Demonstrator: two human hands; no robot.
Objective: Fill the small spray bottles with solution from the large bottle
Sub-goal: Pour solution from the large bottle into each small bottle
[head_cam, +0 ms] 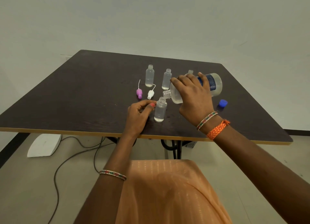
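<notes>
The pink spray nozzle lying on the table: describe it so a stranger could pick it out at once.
On the dark wooden table, look left of the clear small plastic bottles, just beyond the left hand. Two loose nozzles lie side by side there; the pink spray nozzle is the left one, its thin tube pointing away, while the white spray nozzle lies right of it.

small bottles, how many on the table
4: near bottle by the left hand, two farther back, left and middle, and one mostly hidden behind the right hand.

Beaded bangles (207, 120) on both wrists, orange woven band (217, 129), orange garment (171, 190)
</notes>
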